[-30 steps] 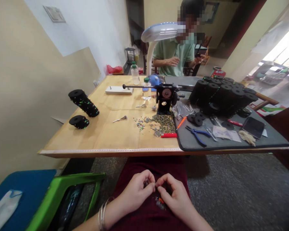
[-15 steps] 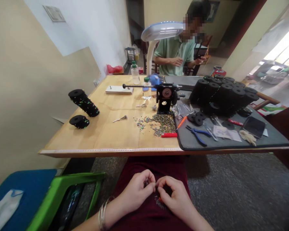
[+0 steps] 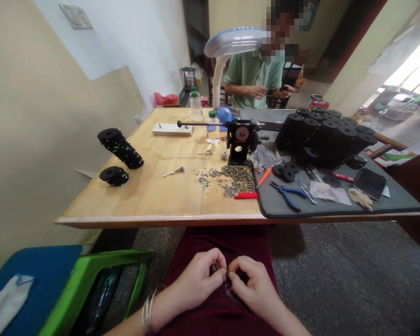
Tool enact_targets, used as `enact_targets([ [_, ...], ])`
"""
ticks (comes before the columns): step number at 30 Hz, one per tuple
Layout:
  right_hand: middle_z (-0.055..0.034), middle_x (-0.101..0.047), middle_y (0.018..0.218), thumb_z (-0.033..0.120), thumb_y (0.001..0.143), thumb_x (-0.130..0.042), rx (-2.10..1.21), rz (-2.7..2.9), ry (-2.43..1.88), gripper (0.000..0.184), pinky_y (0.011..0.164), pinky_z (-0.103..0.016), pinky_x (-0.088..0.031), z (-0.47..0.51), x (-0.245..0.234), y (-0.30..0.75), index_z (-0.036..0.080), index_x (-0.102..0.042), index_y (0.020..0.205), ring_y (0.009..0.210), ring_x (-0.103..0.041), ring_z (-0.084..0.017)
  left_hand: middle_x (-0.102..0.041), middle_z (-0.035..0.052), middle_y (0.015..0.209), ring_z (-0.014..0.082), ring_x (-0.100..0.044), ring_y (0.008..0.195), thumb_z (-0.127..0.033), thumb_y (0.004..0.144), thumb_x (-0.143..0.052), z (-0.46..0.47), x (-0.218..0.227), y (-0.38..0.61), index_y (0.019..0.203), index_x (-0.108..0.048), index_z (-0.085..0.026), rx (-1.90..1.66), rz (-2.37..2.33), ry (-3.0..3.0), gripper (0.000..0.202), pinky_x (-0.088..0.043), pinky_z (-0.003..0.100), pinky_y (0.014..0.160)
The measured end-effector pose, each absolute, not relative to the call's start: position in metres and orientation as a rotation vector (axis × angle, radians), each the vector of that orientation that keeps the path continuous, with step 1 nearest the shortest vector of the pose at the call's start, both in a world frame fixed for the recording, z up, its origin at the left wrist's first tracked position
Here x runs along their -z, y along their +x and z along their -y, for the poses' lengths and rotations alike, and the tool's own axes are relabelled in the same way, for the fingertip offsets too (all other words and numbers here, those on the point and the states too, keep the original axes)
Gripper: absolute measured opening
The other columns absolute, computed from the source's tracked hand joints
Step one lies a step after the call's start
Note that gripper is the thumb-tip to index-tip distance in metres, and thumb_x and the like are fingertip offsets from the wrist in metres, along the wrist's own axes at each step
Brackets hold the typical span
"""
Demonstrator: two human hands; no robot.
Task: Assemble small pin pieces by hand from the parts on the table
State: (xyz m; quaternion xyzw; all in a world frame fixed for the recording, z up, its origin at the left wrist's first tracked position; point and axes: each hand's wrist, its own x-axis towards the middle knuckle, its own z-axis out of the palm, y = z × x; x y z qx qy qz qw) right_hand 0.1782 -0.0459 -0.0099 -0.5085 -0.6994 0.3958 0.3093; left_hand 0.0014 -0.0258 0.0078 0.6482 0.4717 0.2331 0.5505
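Both hands rest over my lap on dark red cloth (image 3: 210, 322), below the table's front edge. My left hand (image 3: 199, 280) is curled with thumb and forefinger pinched on something tiny that I cannot make out. My right hand (image 3: 254, 287) is curled the same way, its fingertips almost touching the left ones. A small orange and speckled bit (image 3: 228, 291) lies on the cloth between them. Bangles (image 3: 147, 313) circle my left wrist.
The wooden table (image 3: 161, 196) carries a black winding device (image 3: 241, 142), a heap of small beads (image 3: 231, 179), a red lighter (image 3: 245, 195), blue pliers (image 3: 287, 193) on a grey mat (image 3: 336, 205), and many black foam spools (image 3: 322, 135). A person in green sits opposite. A green chair (image 3: 91, 280) stands at my left.
My hands have stayed pinched together over my lap, shifting only slightly. The person opposite has moved their hands a little.
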Motion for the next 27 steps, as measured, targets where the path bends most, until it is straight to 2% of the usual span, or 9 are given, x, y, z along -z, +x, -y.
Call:
enact_targets([
  [27,0.0007,-0.059,0.058,0.010,0.067,-0.049,-1.000,1.897,-1.296,0.014,0.056,-0.023,-0.038,0.0442,0.0110,0.1754,0.020,-0.051,0.058,0.057,-0.054,-0.014,-0.057,-0.0023,0.064,0.0117,-0.047,0.059,-0.009,0.072,-0.050,0.0239,-0.0119,0.0034,0.072,-0.058,-0.016,-0.474,-1.082,1.594,0.011,-0.035,0.021,0.056],
])
